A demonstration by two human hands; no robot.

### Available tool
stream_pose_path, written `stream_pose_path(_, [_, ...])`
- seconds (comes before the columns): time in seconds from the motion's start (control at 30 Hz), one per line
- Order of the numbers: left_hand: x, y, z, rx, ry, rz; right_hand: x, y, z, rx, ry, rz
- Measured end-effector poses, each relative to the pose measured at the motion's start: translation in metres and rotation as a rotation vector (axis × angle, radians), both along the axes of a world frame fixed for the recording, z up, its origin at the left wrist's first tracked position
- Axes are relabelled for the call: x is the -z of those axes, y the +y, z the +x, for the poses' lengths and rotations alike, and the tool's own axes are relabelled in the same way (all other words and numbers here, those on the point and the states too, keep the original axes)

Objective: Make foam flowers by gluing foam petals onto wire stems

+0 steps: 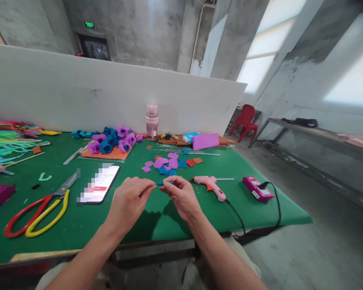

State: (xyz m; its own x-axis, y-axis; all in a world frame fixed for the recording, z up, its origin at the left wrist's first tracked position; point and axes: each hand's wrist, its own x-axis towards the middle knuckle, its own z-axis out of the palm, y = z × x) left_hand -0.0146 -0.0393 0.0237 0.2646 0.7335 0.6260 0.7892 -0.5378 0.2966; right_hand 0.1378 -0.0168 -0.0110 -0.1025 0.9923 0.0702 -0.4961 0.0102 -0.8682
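My right hand (181, 195) pinches a small blue paper piece (160, 183) between thumb and fingertips. Close beside it, my left hand (133, 197) is closed in a pinch; whatever lies in its fingertips is too small to make out. Just beyond the hands are loose purple petal-shaped paper pieces (161, 162), with blue ones (182, 163) and a few red and brown ones among them. A pink glue gun (210, 184) lies right of my right hand, its nozzle pointing toward it. Finished-looking purple and blue paper flowers (109, 141) are piled at the back left.
Large scissors (48, 205) and a phone (104, 185) lie left on the green table (139, 229). A pink bottle (152, 123) stands before a white board (115, 92). The glue gun's cord runs toward a purple power box (258, 189). Coloured strips (12, 145) lie far left.
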Motion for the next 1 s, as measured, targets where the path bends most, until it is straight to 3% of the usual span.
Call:
stream_pose_path(0.17, [0.001, 0.001, 0.001, -0.018, -0.104, -0.094, 0.003, -0.001, -0.009, 0.007, 0.15, -0.043])
stream_pose_path(0.5, [0.015, 0.002, 0.005, -0.064, -0.152, -0.021, 0.005, 0.0, -0.015, 0.003, 0.179, -0.083])
stream_pose_path(0.83, [0.007, 0.003, 0.012, -0.09, -0.264, -0.264, 0.006, -0.001, -0.015, 0.037, 0.15, -0.1])
stream_pose_path(1.0, [0.005, 0.011, 0.003, -0.005, -0.233, -0.389, 0.006, 0.004, -0.012, 0.083, 0.116, -0.091])
